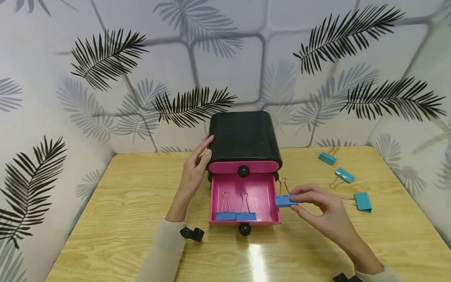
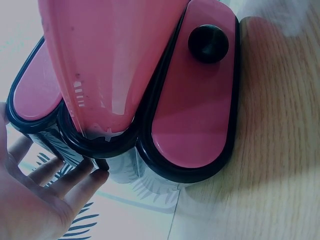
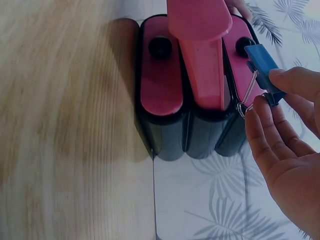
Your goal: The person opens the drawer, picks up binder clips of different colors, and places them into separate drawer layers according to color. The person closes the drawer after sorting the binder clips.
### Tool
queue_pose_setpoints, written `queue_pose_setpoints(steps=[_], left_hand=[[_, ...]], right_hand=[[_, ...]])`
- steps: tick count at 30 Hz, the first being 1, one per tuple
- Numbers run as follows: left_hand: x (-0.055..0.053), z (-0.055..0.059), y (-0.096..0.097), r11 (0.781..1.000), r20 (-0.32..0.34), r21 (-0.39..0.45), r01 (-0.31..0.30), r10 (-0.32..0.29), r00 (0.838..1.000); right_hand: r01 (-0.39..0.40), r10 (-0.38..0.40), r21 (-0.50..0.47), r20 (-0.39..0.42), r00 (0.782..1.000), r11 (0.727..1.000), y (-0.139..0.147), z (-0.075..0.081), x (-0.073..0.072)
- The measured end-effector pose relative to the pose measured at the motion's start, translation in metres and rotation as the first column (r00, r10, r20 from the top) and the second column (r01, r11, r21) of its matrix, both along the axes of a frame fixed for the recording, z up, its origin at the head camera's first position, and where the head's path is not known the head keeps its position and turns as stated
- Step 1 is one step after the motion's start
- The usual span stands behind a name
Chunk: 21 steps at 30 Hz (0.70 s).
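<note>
A pale wall printed with black and grey fronds rises behind a light wood-grain counter. From the left, a pale sleeve with a small black device at its cuff leads to the left hand. Its grip is wide, the fingers extended against the near-left side of a glossy black cabinet with pink drawer fronts.

The middle drawer is pulled out, its black knob facing the person; the drawers above and below it are closed. Inside, along the front wall, lie a left blue binder clip and, just beside it, a second blue binder clip, both with wire handles pointing toward the back.

At the drawer's right edge is a third blue binder clip, its grip the pinching thumb and fingers of the right hand; whether it touches the drawer cannot be told. Farther right, three teal binder clips lie well apart from the cabinet.
</note>
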State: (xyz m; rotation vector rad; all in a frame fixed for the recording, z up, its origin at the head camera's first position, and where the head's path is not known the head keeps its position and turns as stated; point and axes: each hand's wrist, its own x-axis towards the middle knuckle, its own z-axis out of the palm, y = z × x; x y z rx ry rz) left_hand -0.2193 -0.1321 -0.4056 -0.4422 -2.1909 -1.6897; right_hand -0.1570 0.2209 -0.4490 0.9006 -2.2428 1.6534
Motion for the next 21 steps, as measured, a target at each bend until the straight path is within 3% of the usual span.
queue_pose_setpoints(steps=[4, 11, 21], left_hand=[[-0.001, 0.0, 0.002, 1.0, 0.007, -0.004, 0.015, -0.015, 1.0], [-0.002, -0.001, 0.002, 1.0, 0.004, 0.0, 0.018, -0.018, 1.0], [-0.002, 0.0, -0.002, 1.0, -0.009, 0.002, 0.017, -0.017, 1.0]], right_hand=[[0.006, -0.006, 0.048, -0.014, 1.0, 0.999, -0.008, -0.004, 0.003], [0.035, -0.018, 0.168, -0.105, 0.994, 0.985, -0.022, -0.006, 0.001], [0.027, 0.017, 0.232, -0.185, 0.983, 0.972, -0.037, -0.006, -0.002]])
